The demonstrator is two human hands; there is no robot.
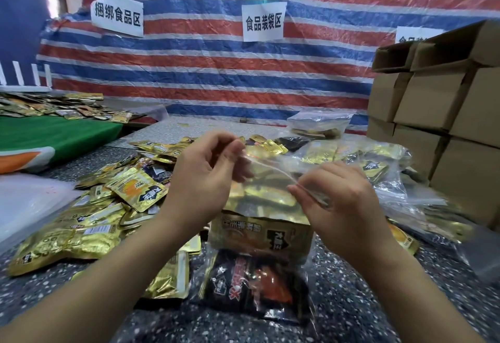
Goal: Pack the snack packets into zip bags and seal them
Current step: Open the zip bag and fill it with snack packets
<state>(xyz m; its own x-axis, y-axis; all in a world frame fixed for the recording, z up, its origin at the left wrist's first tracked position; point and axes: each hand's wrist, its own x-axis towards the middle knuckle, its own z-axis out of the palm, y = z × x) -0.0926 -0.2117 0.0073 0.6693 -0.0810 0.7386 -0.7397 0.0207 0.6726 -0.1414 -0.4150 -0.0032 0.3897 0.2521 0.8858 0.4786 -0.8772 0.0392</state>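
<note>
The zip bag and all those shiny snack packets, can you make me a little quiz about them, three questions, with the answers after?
1. True or false: the zip bag already has packets inside.
2. Which hand pinches the bag's top edge: A left hand only, B right hand only, C both?
3. Fill in: the loose gold packets lie mostly on the person's ____ side.

Key: 1 true. 2 C. 3 left.
</note>
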